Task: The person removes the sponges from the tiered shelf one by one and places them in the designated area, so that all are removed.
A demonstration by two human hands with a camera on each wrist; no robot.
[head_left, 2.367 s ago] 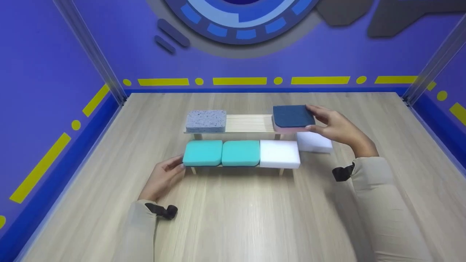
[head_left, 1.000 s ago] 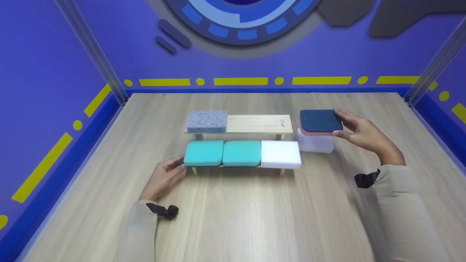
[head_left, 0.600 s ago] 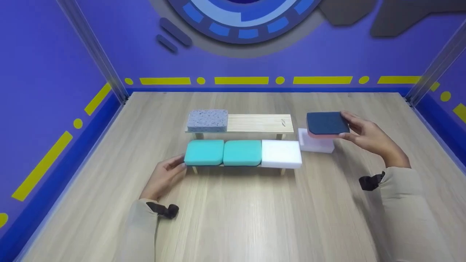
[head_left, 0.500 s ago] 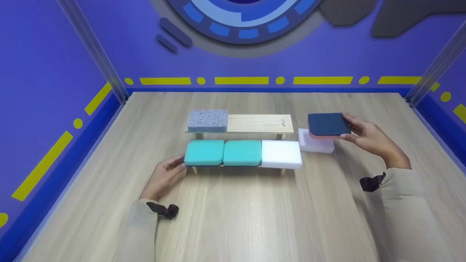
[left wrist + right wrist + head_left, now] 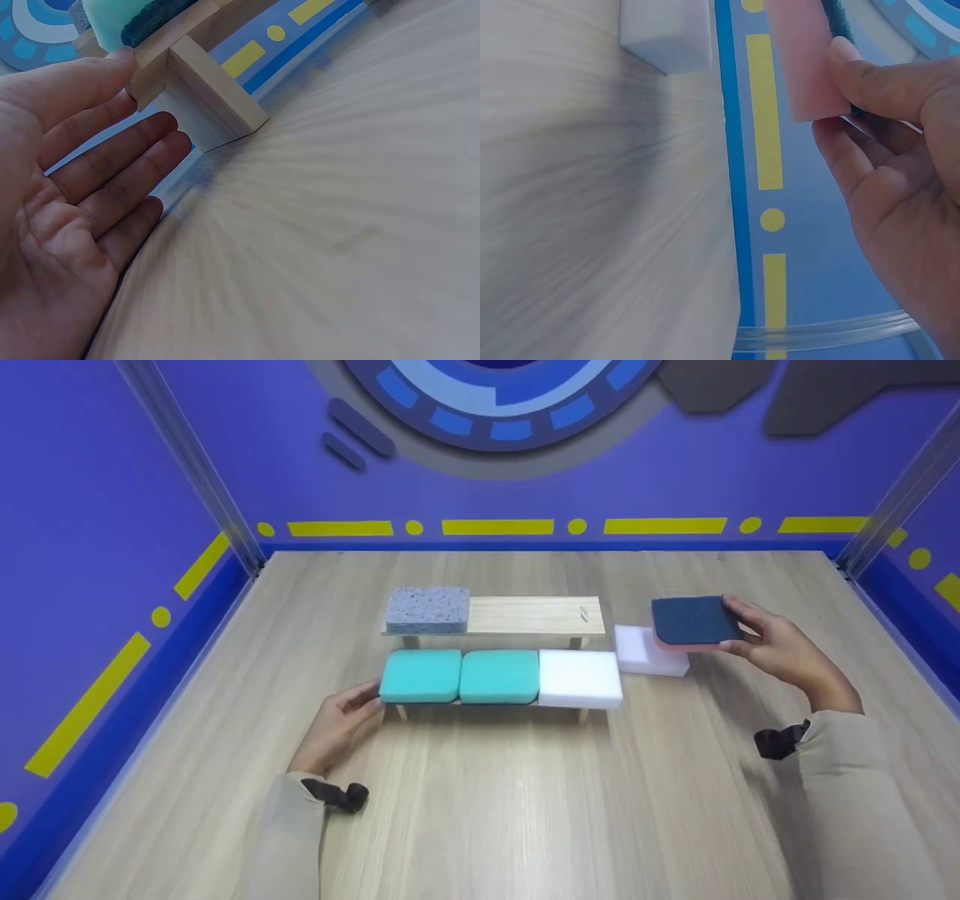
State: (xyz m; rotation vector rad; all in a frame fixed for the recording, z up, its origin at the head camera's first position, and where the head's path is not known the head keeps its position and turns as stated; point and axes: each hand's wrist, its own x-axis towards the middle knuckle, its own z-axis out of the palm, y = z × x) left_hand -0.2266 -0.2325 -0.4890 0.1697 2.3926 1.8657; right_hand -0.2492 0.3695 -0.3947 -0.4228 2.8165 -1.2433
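Observation:
In the head view, my right hand (image 5: 780, 649) pinches the right edge of a sponge (image 5: 694, 620) with a dark top and pink underside, between thumb and fingers. The right wrist view shows the pink foam (image 5: 802, 67) raised off the table, apart from a white block (image 5: 667, 34) below. My left hand (image 5: 337, 724) touches the left end of the front wooden rack (image 5: 495, 705) with thumb and fingertips, its fingers fairly straight in the left wrist view. Two teal sponges (image 5: 422, 676) and a white foam block (image 5: 580, 679) lie side by side on that rack.
Behind it stands a second low wooden rack (image 5: 540, 615) with a speckled grey sponge (image 5: 427, 610) on its left end. Bare wood shows on its right part. Blue panels (image 5: 525, 495) enclose the wooden table (image 5: 480, 802) at the back and sides.
The pink-and-dark sponge has left the back rack and moved right and slightly nearer with my right hand. My left hand stays at the front rack's end.

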